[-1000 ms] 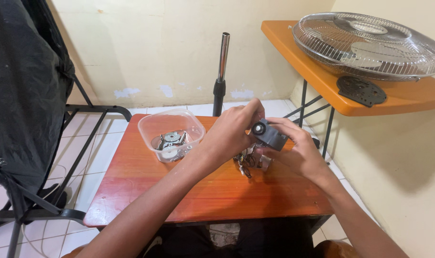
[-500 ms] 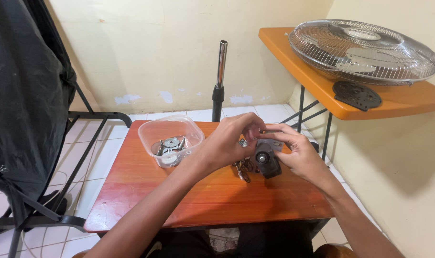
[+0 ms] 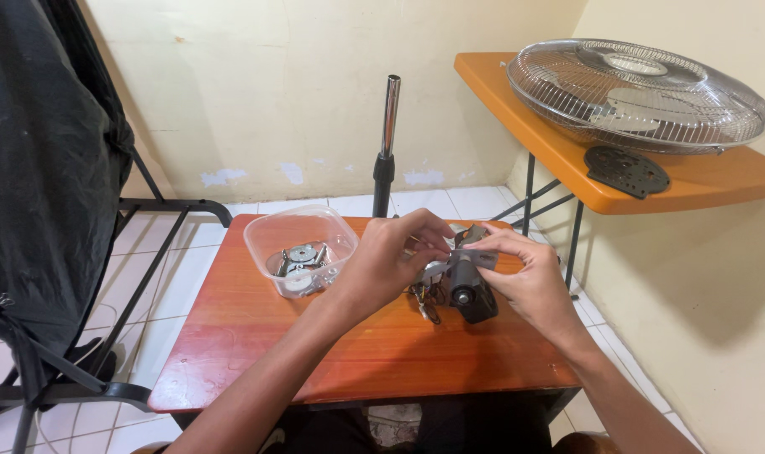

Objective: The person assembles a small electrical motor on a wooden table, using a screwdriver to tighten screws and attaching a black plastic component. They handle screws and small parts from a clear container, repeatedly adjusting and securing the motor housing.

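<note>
A dark fan motor (image 3: 471, 290) with a grey metal bracket lies on the small reddish wooden table (image 3: 256, 353), loose wires trailing at its left side. My left hand (image 3: 391, 261) pinches the bracket's left end with fingertips. My right hand (image 3: 525, 282) cups the motor from the right, its thumb and forefinger on the bracket's right end. Both hands sit just above the table's middle right.
A clear plastic tub (image 3: 303, 248) with metal parts stands at the table's back left. A chrome pole (image 3: 387, 143) rises behind the table. An orange shelf (image 3: 702, 181) on the right carries a wire fan guard (image 3: 639, 92) and a black plate (image 3: 626, 172). A black-draped rack (image 3: 46, 193) stands left.
The motor has come down from being held up in both hands and now rests on the table. Both hands lowered with it and shifted to the bracket.
</note>
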